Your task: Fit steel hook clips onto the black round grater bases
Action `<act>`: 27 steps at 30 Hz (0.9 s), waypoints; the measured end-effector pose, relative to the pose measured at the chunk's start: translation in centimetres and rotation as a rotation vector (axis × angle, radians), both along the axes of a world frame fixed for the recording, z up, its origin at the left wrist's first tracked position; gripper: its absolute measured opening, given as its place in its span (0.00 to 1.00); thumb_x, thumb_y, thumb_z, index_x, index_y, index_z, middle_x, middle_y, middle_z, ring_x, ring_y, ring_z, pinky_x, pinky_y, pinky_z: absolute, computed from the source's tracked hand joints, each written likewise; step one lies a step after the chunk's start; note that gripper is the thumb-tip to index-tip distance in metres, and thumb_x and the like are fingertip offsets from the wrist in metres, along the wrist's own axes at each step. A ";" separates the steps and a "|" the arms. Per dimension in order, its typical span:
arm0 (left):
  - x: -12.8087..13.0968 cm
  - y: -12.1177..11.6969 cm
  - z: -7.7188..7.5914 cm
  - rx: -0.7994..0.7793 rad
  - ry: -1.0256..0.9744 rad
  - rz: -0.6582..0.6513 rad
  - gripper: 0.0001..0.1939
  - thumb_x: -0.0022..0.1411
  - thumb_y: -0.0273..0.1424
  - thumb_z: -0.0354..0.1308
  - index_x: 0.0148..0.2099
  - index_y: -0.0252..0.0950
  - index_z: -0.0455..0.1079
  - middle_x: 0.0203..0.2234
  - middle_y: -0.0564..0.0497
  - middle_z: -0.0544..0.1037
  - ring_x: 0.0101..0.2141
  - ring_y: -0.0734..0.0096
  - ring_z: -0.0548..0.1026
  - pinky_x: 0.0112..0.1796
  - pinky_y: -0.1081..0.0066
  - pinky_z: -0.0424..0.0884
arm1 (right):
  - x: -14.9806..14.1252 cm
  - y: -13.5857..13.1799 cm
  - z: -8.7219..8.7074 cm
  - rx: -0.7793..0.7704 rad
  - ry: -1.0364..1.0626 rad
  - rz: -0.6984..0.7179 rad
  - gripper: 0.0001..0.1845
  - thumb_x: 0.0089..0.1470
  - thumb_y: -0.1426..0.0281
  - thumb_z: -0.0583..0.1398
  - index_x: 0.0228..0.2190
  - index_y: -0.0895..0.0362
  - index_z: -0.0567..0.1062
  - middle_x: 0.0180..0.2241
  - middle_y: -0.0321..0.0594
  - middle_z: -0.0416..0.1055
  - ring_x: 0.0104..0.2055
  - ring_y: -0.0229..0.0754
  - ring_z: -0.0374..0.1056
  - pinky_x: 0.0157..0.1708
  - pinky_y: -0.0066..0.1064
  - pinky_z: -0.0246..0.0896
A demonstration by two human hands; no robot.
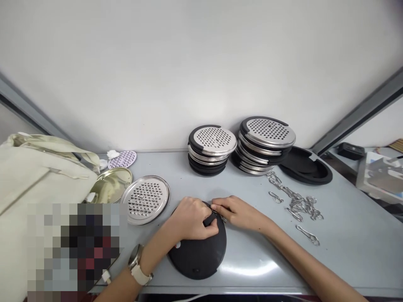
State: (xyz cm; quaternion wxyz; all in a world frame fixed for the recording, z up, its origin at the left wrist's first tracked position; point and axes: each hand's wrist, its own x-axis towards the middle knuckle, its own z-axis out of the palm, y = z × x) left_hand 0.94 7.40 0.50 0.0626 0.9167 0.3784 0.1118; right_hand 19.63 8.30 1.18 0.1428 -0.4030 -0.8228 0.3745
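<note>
A black round cover lies on the table in front of me, near the front edge. My left hand, with a watch on its wrist, is closed around a black tab or strap at the cover's upper part. At the cover's upper right edge, my right hand pinches a small metal clip, mostly hidden by the fingers. Whether the clip passes through the black piece, I cannot tell. To the right, several loose wire clips lie scattered, with a single clip nearest.
Two stacks of grater discs with black rims, a smaller one and a larger one, stand by the wall. Beside them lies a black round tray. A loose grater disc, a gold lid and a cream bag are left.
</note>
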 end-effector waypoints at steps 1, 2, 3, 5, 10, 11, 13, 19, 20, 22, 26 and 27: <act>0.0 0.0 0.0 -0.001 -0.003 0.004 0.14 0.53 0.36 0.52 0.19 0.36 0.64 0.17 0.53 0.72 0.21 0.70 0.69 0.24 0.70 0.53 | -0.1 -0.2 0.0 0.011 -0.012 -0.019 0.18 0.62 0.65 0.46 0.22 0.57 0.60 0.18 0.30 0.56 0.22 0.32 0.54 0.25 0.24 0.47; 0.0 0.0 -0.1 -0.002 -0.005 0.007 0.14 0.53 0.36 0.52 0.19 0.36 0.64 0.17 0.53 0.72 0.21 0.70 0.69 0.24 0.69 0.53 | -0.2 -0.3 -0.1 0.020 -0.027 -0.037 0.18 0.62 0.65 0.45 0.22 0.56 0.60 0.18 0.30 0.56 0.22 0.32 0.54 0.25 0.24 0.47; 0.0 0.0 -0.1 -0.004 -0.006 0.011 0.14 0.53 0.36 0.52 0.19 0.36 0.64 0.17 0.53 0.72 0.21 0.70 0.69 0.24 0.69 0.53 | -0.2 -0.4 -0.1 0.026 -0.043 -0.048 0.18 0.62 0.66 0.45 0.21 0.56 0.60 0.18 0.30 0.56 0.22 0.32 0.54 0.25 0.24 0.47; 0.1 0.0 0.0 -0.010 -0.011 0.018 0.13 0.53 0.36 0.52 0.20 0.36 0.64 0.17 0.53 0.72 0.21 0.70 0.69 0.24 0.69 0.54 | -0.3 -0.6 -0.1 0.035 -0.075 -0.065 0.18 0.63 0.66 0.45 0.22 0.56 0.59 0.18 0.30 0.57 0.21 0.32 0.54 0.25 0.25 0.46; 0.2 0.0 -0.1 -0.023 -0.045 0.040 0.13 0.53 0.36 0.52 0.20 0.36 0.65 0.17 0.53 0.72 0.22 0.69 0.70 0.25 0.69 0.56 | -0.4 -0.6 -0.2 0.039 -0.114 -0.083 0.18 0.63 0.65 0.45 0.22 0.56 0.59 0.18 0.30 0.57 0.21 0.32 0.54 0.25 0.25 0.46; 0.2 0.0 -0.1 -0.024 -0.053 0.042 0.13 0.53 0.36 0.53 0.20 0.36 0.65 0.17 0.53 0.72 0.23 0.69 0.70 0.26 0.69 0.56 | -0.4 -0.6 -0.2 0.040 -0.115 -0.086 0.18 0.63 0.65 0.45 0.22 0.56 0.59 0.18 0.30 0.57 0.21 0.32 0.54 0.25 0.25 0.46; 0.2 -0.1 -0.2 -0.027 -0.067 0.038 0.12 0.52 0.35 0.53 0.20 0.36 0.65 0.17 0.52 0.72 0.22 0.69 0.70 0.26 0.70 0.56 | -0.4 -0.6 -0.2 0.043 -0.112 -0.088 0.18 0.63 0.65 0.45 0.22 0.56 0.59 0.18 0.30 0.58 0.21 0.32 0.54 0.25 0.25 0.46; 0.1 0.0 -0.3 -0.035 -0.097 0.000 0.12 0.52 0.33 0.53 0.20 0.35 0.66 0.16 0.51 0.71 0.20 0.71 0.68 0.23 0.71 0.54 | -0.5 -0.4 0.1 0.047 -0.089 -0.078 0.19 0.63 0.66 0.45 0.21 0.57 0.59 0.20 0.33 0.61 0.23 0.33 0.57 0.27 0.26 0.48; 0.1 0.0 -0.3 -0.038 -0.101 0.002 0.12 0.52 0.33 0.53 0.20 0.35 0.66 0.16 0.51 0.71 0.20 0.72 0.68 0.23 0.71 0.54 | -0.5 -0.4 0.1 0.055 -0.080 -0.069 0.19 0.63 0.66 0.45 0.21 0.57 0.59 0.21 0.33 0.62 0.24 0.34 0.58 0.27 0.26 0.49; 0.0 -0.1 -0.3 -0.042 -0.106 0.012 0.12 0.53 0.33 0.53 0.20 0.35 0.66 0.16 0.51 0.71 0.20 0.72 0.68 0.23 0.71 0.54 | -0.5 -0.3 0.1 0.067 -0.064 -0.051 0.19 0.62 0.66 0.46 0.21 0.57 0.58 0.21 0.34 0.62 0.24 0.34 0.58 0.28 0.27 0.49; 0.0 -0.2 -0.2 -0.032 -0.112 0.039 0.12 0.52 0.33 0.52 0.19 0.35 0.65 0.15 0.52 0.71 0.20 0.72 0.68 0.22 0.70 0.52 | -0.5 -0.3 0.1 0.072 -0.041 -0.051 0.19 0.63 0.66 0.45 0.20 0.57 0.57 0.21 0.34 0.61 0.24 0.34 0.57 0.27 0.27 0.49; 0.0 -0.2 -0.2 -0.029 -0.115 0.043 0.12 0.52 0.33 0.52 0.19 0.35 0.64 0.15 0.52 0.71 0.20 0.71 0.69 0.22 0.70 0.52 | -0.6 -0.2 0.0 0.070 -0.035 -0.053 0.19 0.63 0.65 0.45 0.20 0.57 0.57 0.21 0.34 0.60 0.24 0.34 0.57 0.27 0.27 0.49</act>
